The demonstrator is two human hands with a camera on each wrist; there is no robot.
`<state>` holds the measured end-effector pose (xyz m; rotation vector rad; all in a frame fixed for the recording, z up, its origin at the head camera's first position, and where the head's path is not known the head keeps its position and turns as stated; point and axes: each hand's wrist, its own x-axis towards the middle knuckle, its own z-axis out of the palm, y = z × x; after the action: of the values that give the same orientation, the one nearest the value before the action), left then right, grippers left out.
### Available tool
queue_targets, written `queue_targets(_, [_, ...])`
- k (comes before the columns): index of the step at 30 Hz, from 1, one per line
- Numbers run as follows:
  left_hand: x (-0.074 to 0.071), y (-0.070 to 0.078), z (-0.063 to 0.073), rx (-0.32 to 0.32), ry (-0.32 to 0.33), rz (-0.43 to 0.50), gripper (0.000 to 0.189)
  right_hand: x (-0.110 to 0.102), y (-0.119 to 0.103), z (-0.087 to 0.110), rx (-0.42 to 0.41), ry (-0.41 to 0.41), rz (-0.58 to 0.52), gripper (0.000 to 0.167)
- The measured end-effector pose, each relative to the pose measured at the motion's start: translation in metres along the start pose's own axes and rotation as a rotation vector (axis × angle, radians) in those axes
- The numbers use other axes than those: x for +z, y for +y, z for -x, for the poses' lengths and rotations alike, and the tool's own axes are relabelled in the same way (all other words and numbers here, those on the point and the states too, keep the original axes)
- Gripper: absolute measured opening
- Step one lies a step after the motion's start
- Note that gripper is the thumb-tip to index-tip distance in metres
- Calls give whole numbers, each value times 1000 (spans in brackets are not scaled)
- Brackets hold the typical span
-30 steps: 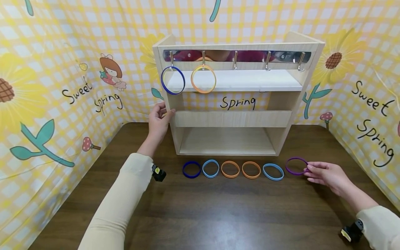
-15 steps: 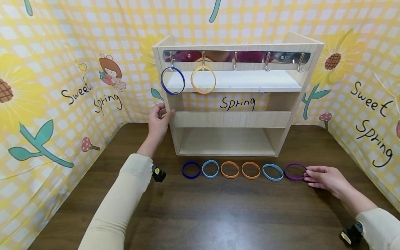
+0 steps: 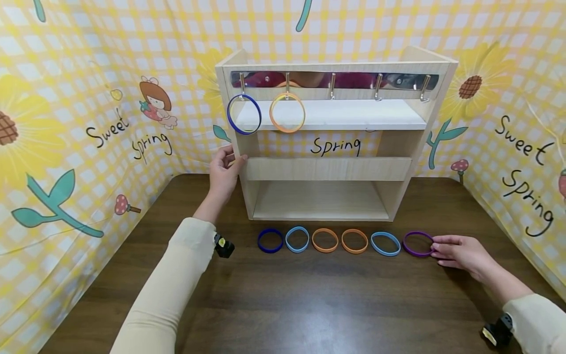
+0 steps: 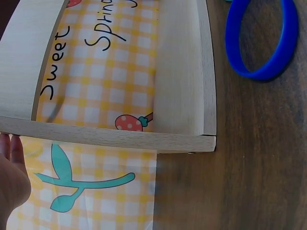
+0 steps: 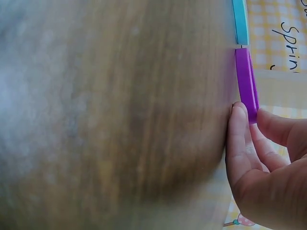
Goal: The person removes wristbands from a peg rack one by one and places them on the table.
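"At the right end of a row of rings on a dark wooden surface (image 3: 309,305), a person's right hand (image 3: 460,253) pinches the rim of a purple ring (image 5: 246,86)."

"How far open is that hand?"

"Only by the thickness of the band. The right wrist view, where the ring appears edge-on, shows digits pressed to both sides of it, a detail the head view gives only from above. The same close view places a light blue ring (image 5: 241,24) just beside the purple one."

"And the left hand (image 3: 222,172)?"

"At the left side of a wooden rack (image 3: 329,169), gripping the side panel, thumb at the front edge and fingers along the outer side. The left wrist view catches only fingers against the panel, at the edge of its frame."

"What does the head view alone take in?"

"The rack's hooks (image 3: 332,86), five in all, a hanging blue ring (image 3: 244,132) on the leftmost and a hanging orange ring (image 3: 287,130) on the next. In front of the rack runs the full row: dark blue, light blue, two orange, light blue, purple."

"The left wrist view's own contribution?"

"A close look at the row's dark blue ring (image 4: 290,33) near the rack's corner, and the word 'Sweet' on the printed cloth (image 4: 136,72) behind the opening, where the head view reads only 'Spring.'"
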<state>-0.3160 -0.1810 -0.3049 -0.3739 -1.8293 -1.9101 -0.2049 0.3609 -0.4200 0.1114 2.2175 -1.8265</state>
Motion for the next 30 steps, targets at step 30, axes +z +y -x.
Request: queue_targets(30, [0, -1, -1, -7, -1, 23, 32, 0, -29, 3, -82, 91, 181, 52])
